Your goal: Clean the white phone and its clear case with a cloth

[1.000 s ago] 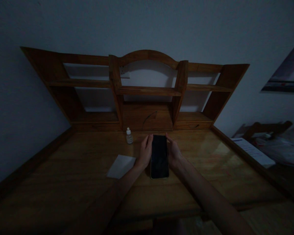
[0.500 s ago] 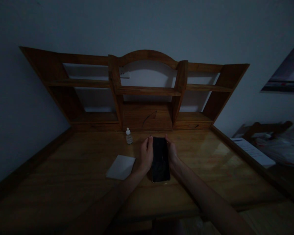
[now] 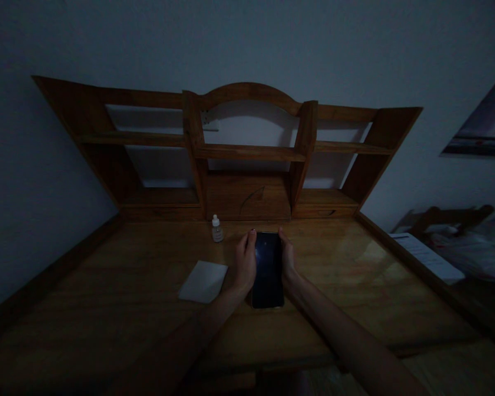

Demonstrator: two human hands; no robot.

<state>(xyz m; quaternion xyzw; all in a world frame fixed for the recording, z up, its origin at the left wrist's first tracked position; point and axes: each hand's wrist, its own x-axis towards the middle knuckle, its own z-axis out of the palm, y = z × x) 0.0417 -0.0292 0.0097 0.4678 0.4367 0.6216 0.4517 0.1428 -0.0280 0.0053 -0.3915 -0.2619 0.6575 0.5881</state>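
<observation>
A smartphone [image 3: 268,272] with a dark screen is held upright-lengthwise between both hands, over the desk. My left hand [image 3: 245,261] grips its left edge, thumb near the top corner. Along the right edge, my right hand [image 3: 287,256] holds it, fingertips by the upper corner. The fingers behind the phone are hidden. Left of my left hand lies a folded white cloth or paper [image 3: 203,281]. Beyond it stands a small clear dropper bottle [image 3: 217,229] with a white top.
The wooden desk [image 3: 119,275] has a shelf unit [image 3: 249,153] along its back edge. Past the desk's raised right edge are papers [image 3: 427,256] and a wooden chair [image 3: 449,217]. A wall socket [image 3: 210,122] shows through the shelf. The room is dim.
The phone has tilted slightly and its lower end has shifted a little left. A faint bluish reflection now shows on its screen. Both hands keep their hold.
</observation>
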